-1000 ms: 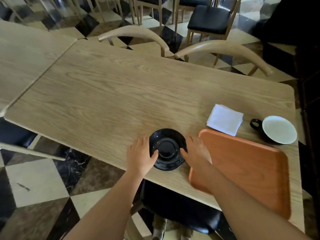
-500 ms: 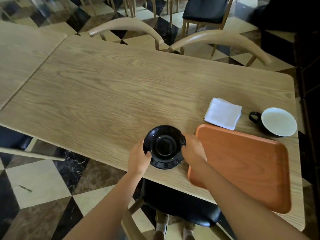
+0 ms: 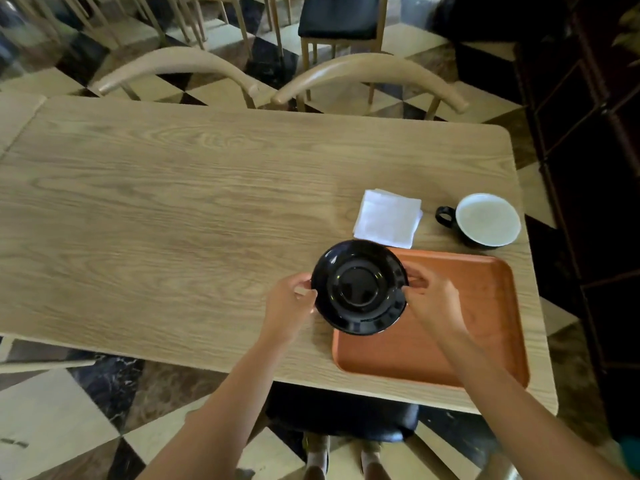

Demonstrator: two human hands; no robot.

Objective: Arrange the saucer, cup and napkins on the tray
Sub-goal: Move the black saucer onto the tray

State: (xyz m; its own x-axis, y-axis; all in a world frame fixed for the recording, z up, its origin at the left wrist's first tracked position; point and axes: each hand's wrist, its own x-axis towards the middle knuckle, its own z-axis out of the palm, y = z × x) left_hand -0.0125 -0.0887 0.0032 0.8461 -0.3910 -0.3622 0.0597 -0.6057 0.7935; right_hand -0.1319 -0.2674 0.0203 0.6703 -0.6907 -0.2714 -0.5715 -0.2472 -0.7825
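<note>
1. Right now I hold the black saucer [image 3: 359,287] by its rim, my left hand [image 3: 290,306] pinching the left edge and my right hand [image 3: 429,299] pinching the right edge, both closed on it.
2. The saucer looks lifted off the counter [image 3: 194,209] and hangs over the near-left corner of the orange tray [image 3: 467,323], partly past the tray's left rim.
3. The folded white napkins [image 3: 388,218] lie on the counter just beyond the tray's far edge, and the cup [image 3: 485,220] stands near the counter's right end, its handle pointing left; neither is on the tray yet.
4. To set the saucer down well, I judge I should carry it further right so its whole base clears the raised rim, and keep it level.
5. I would lower it flat, let the base touch the tray floor, then loosen both hands together so it does not tip or clatter.
6. I should leave bare tray beside it, since the napkins need a place of their own, while the cup likely goes on the saucer.
</note>
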